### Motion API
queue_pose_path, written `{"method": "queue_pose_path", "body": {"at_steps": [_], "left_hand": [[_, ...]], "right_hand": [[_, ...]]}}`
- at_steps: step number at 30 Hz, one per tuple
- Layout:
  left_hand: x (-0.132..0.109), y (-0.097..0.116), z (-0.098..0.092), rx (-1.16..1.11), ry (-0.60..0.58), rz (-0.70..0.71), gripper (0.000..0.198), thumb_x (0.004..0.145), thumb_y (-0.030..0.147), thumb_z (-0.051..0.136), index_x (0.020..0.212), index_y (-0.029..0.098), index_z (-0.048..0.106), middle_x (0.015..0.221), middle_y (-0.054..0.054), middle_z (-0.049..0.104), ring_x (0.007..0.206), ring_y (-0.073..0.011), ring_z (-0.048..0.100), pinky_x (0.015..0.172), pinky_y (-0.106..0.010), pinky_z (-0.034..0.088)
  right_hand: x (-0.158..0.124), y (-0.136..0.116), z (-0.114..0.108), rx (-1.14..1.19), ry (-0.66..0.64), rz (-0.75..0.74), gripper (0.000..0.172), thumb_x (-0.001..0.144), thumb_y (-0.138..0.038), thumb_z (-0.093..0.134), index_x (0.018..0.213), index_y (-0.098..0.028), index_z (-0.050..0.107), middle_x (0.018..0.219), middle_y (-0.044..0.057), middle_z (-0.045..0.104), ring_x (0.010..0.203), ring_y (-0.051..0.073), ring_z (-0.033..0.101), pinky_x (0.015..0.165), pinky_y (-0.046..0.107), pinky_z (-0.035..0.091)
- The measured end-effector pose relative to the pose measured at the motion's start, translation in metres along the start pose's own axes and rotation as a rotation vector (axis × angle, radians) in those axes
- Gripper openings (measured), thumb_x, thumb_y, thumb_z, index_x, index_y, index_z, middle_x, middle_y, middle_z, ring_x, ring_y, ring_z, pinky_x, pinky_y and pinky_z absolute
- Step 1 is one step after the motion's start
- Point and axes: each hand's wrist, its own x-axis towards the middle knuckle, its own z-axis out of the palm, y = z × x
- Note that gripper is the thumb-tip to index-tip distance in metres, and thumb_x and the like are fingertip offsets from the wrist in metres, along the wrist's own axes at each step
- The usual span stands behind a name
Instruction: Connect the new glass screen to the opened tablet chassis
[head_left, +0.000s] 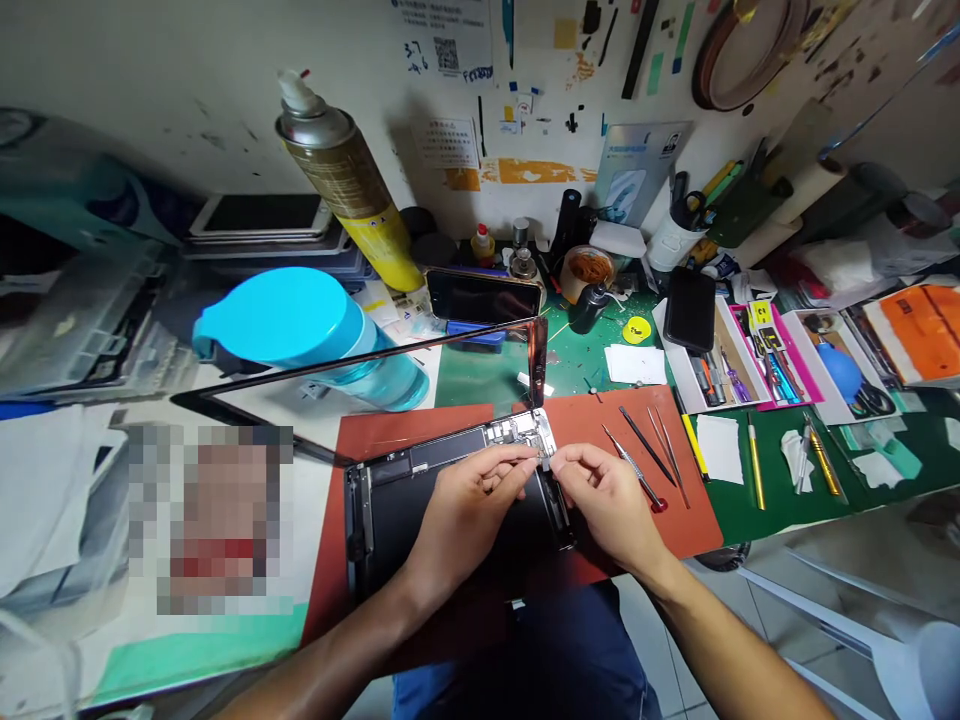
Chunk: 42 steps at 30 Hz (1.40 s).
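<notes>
An opened tablet [405,540] lies on a red-brown mat, its black inside and bare circuit parts facing up. Its glass front panel with a black frame [360,357] leans upright at the far edge. Over the tablet's far right corner, my left hand [476,495] is closed, thumb and forefinger pinched together. Facing it, my right hand [600,495] is pinched too, its fingertips close to the left ones at the silvery corner parts [525,428]. Whatever sits between the fingertips is too small to make out.
Tweezers [634,465] and thin tools rest on the mat [690,520] at right. A blue-lidded bottle [292,310] and a spray can [345,180] stand behind the glass panel. Further right are tool boxes [705,385], a yellow pen [755,465] and paper scraps. A phone [484,297] leans at the back.
</notes>
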Motion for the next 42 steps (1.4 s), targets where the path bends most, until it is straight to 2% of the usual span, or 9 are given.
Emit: {"method": "queue_pose_path", "body": {"at_steps": [2, 5, 9, 15, 28, 33, 36, 39, 42], "left_hand": [[0.0, -0.005, -0.006, 0.179, 0.025, 0.182, 0.019, 0.097, 0.039, 0.068, 0.098, 0.027, 0.082, 0.098, -0.003, 0.081, 0.087, -0.0201, 0.074, 0.081, -0.029, 0.056], [0.001, -0.012, -0.017, 0.464, -0.056, 0.449, 0.024, 0.105, 0.027, 0.055, 0.104, 0.027, 0.079, 0.111, -0.003, 0.079, 0.103, -0.0197, 0.073, 0.093, -0.029, 0.055], [0.007, -0.018, -0.026, 0.735, -0.144, 0.615, 0.027, 0.105, 0.015, 0.05, 0.112, 0.025, 0.074, 0.117, -0.004, 0.076, 0.105, -0.0196, 0.07, 0.097, -0.032, 0.055], [0.023, -0.012, -0.023, 0.996, -0.183, 0.598, 0.029, 0.101, 0.008, 0.049, 0.117, 0.02, 0.07, 0.115, -0.008, 0.073, 0.1, -0.0237, 0.067, 0.091, -0.037, 0.058], [0.031, -0.023, -0.015, 1.006, -0.182, 0.671, 0.034, 0.102, 0.008, 0.045, 0.126, 0.016, 0.068, 0.114, -0.011, 0.07, 0.099, -0.025, 0.065, 0.093, -0.041, 0.056], [0.032, -0.024, -0.014, 0.893, -0.046, 0.522, 0.028, 0.11, 0.025, 0.045, 0.118, 0.022, 0.072, 0.106, -0.006, 0.071, 0.094, -0.0198, 0.067, 0.086, -0.031, 0.054], [0.031, -0.022, -0.013, 0.863, -0.038, 0.453, 0.029, 0.11, 0.034, 0.047, 0.125, 0.023, 0.07, 0.107, -0.005, 0.073, 0.09, -0.0182, 0.069, 0.077, -0.028, 0.052], [0.029, -0.02, -0.013, 0.826, -0.092, 0.501, 0.028, 0.11, 0.031, 0.046, 0.117, 0.024, 0.072, 0.105, -0.004, 0.074, 0.088, -0.0187, 0.069, 0.074, -0.028, 0.051], [0.027, -0.02, -0.014, 0.806, -0.176, 0.614, 0.028, 0.109, 0.024, 0.045, 0.108, 0.026, 0.073, 0.104, -0.003, 0.075, 0.091, -0.0203, 0.07, 0.073, -0.029, 0.05]], "right_hand": [[0.006, 0.002, -0.005, -0.139, 0.066, -0.067, 0.033, 0.097, -0.05, 0.066, 0.094, -0.018, 0.074, 0.071, -0.001, 0.06, 0.062, 0.014, 0.05, 0.057, 0.026, 0.04], [0.02, 0.0, -0.011, -0.386, 0.128, -0.189, 0.033, 0.101, -0.046, 0.059, 0.091, -0.018, 0.074, 0.075, 0.001, 0.065, 0.064, 0.016, 0.053, 0.062, 0.028, 0.043], [0.038, -0.003, -0.006, -0.549, 0.1, -0.245, 0.032, 0.102, -0.039, 0.054, 0.091, -0.018, 0.075, 0.077, 0.002, 0.071, 0.063, 0.016, 0.057, 0.061, 0.028, 0.042], [0.054, -0.004, 0.008, -0.682, 0.125, -0.3, 0.028, 0.102, -0.033, 0.053, 0.091, -0.019, 0.075, 0.084, 0.005, 0.075, 0.065, 0.018, 0.059, 0.065, 0.031, 0.04], [0.056, -0.006, 0.013, -0.765, 0.136, -0.34, 0.03, 0.103, -0.036, 0.054, 0.089, -0.019, 0.075, 0.088, 0.009, 0.076, 0.076, 0.023, 0.065, 0.072, 0.033, 0.043], [0.053, -0.012, 0.01, -0.679, 0.091, -0.271, 0.031, 0.102, -0.038, 0.055, 0.087, -0.019, 0.075, 0.08, 0.004, 0.074, 0.064, 0.018, 0.06, 0.063, 0.03, 0.043], [0.047, -0.014, 0.01, -0.431, 0.014, -0.114, 0.031, 0.098, -0.044, 0.061, 0.089, -0.018, 0.075, 0.08, 0.003, 0.075, 0.064, 0.016, 0.06, 0.06, 0.027, 0.044], [0.037, -0.016, 0.012, -0.247, -0.033, -0.018, 0.032, 0.096, -0.046, 0.064, 0.091, -0.017, 0.076, 0.083, 0.003, 0.075, 0.068, 0.017, 0.063, 0.063, 0.027, 0.046], [0.026, -0.015, 0.006, -0.353, 0.008, -0.13, 0.033, 0.101, -0.046, 0.061, 0.091, -0.019, 0.078, 0.084, 0.003, 0.075, 0.075, 0.018, 0.065, 0.07, 0.029, 0.048]]}}
